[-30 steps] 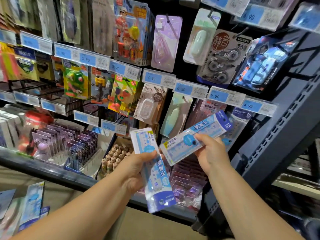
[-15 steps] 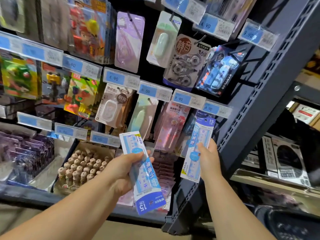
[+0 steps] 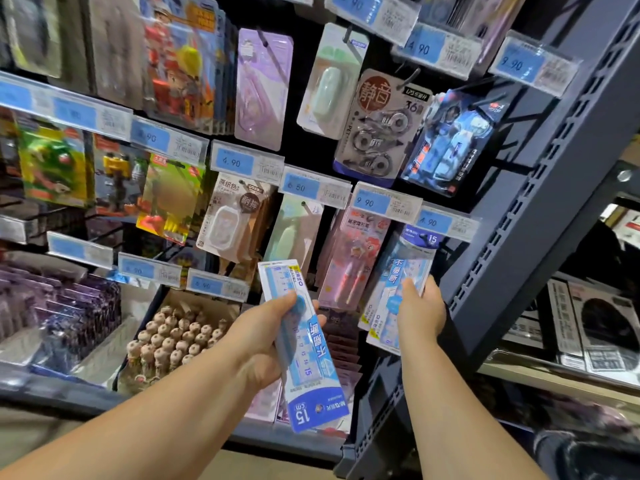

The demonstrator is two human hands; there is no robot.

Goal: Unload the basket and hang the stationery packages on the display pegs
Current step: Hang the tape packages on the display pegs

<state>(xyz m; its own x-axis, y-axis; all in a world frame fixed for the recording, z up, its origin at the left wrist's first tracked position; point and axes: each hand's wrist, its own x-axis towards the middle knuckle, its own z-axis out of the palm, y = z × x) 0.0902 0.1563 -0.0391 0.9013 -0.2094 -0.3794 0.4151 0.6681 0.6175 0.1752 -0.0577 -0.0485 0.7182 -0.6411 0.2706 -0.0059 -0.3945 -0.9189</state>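
My left hand (image 3: 266,337) grips a blue and white 15 cm ruler package (image 3: 304,344) upside down, in front of the lower shelf. My right hand (image 3: 420,306) holds a second blue ruler package (image 3: 407,271) upright against the display, its top at the peg (image 3: 420,237) under the 4.90 price tag (image 3: 446,221). Whether its hole is on the peg cannot be told. More ruler packages seem to hang behind it. The basket is out of view.
Pegs carry correction tapes (image 3: 379,126), a pink package (image 3: 349,258) and toy erasers (image 3: 169,199). A box of small figure erasers (image 3: 173,337) and purple packs (image 3: 65,313) sit on the lower shelf. A dark slotted upright (image 3: 540,188) stands right of my right hand.
My right hand turned its ruler package upright and carried it right and up to the peg under the 4.90 tag. My left hand kept its package; the view swung right.
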